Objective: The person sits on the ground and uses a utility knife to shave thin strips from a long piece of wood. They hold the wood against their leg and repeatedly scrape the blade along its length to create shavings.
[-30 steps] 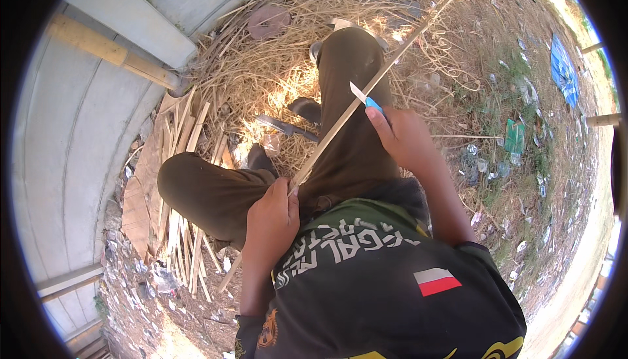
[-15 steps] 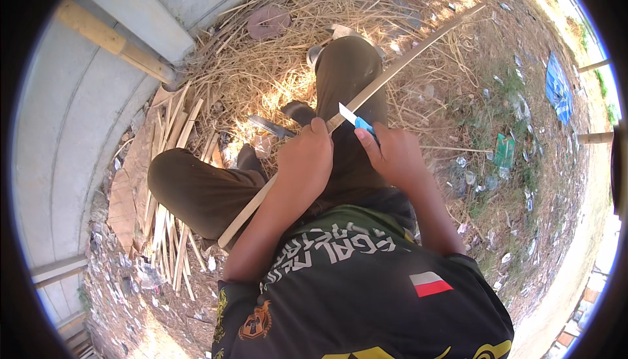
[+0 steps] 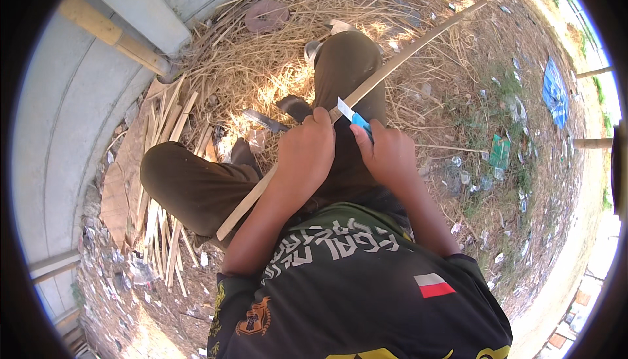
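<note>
A long, flat strip of bamboo [image 3: 409, 51] slants across my lap, its far end up at the right and its near end beside my left forearm. My left hand [image 3: 307, 146] is closed around the strip near its middle. In my right hand [image 3: 389, 153] is a utility knife [image 3: 356, 122] with a light blue handle. Its pale blade lies against the strip just beyond my left fingers. The palm side of both hands is hidden.
A saw-like blade [image 3: 265, 120] lies on the ground between my legs. Split strips [image 3: 160, 241] are piled beside my left knee, over flattened cardboard [image 3: 116, 195]. Shavings [image 3: 255, 65] cover the ground ahead. At left stand a concrete wall [image 3: 59, 110] and a bamboo pole [image 3: 108, 29].
The knife and right hand have shifted very slightly left, toward my left hand. The strip stays in nearly the same place. My view has tilted a little.
</note>
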### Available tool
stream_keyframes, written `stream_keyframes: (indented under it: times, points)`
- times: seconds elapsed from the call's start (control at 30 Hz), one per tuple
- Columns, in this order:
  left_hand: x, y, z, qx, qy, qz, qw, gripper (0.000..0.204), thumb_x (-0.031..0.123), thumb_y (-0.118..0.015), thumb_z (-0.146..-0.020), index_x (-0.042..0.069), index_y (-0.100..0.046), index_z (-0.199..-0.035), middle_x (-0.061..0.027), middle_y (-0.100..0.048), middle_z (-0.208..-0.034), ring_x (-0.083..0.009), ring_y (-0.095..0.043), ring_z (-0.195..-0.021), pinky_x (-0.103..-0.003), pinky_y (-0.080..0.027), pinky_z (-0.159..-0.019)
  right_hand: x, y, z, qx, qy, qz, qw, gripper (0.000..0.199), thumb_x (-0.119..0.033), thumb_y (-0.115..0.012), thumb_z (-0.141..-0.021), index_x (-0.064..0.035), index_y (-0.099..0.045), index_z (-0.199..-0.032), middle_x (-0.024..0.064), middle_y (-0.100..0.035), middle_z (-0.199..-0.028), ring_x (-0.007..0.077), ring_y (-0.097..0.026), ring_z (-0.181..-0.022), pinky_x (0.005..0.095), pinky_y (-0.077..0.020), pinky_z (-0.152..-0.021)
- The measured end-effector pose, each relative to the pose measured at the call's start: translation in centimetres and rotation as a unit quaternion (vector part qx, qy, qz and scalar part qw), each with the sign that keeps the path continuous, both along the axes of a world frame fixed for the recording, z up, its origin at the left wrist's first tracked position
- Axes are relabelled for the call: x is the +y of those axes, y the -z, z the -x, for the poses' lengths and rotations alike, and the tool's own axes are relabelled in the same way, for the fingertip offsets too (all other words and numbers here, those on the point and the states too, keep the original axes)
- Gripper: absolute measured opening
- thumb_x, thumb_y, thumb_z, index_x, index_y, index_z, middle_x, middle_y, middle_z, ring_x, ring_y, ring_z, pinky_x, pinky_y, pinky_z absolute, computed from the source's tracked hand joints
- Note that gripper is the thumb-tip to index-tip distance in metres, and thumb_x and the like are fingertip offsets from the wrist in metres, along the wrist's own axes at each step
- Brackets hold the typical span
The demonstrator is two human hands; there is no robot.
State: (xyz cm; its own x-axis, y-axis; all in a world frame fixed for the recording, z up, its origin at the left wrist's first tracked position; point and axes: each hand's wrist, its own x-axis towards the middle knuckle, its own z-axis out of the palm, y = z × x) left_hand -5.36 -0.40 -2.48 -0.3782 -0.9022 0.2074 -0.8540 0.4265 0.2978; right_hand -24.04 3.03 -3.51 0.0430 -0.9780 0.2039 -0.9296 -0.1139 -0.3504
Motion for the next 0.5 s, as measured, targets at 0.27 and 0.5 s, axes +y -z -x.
stream_keyframes:
  times: [0.27,0.5]
  points:
    - [0.1,-0.4,-0.7,0.033,0.007,-0.033,0.999,0.016,0.016,-0.06,-0.103,0.002,-0.054,-0.097,-0.0173,-0.07,-0.08,-0.0367,-0.074,-0.068,-0.045,-0.061,-0.059,-0.2,0.2,-0.5,0.017,0.005,0.018,1.0,0.056,-0.054,-0.055,-0.107,-0.0069,-0.058,-0.077,0.0164,-0.061,-0.055,0.0397,-0.064,-0.049,0.0498,-0.0495,-0.046]
    - [1.5,-0.9,-2.2,0.048,-0.013,-0.084,0.995,0.018,0.016,-0.062,-0.101,0.0,-0.054,-0.101,-0.0233,-0.071,-0.082,-0.0437,-0.072,-0.074,-0.052,-0.058,-0.067,-0.3,0.4,-0.7,0.012,0.033,0.024,0.999,0.058,-0.054,-0.054,-0.108,-0.0067,-0.058,-0.075,0.0167,-0.06,-0.055,0.0399,-0.064,-0.049,0.0494,-0.0496,-0.046]
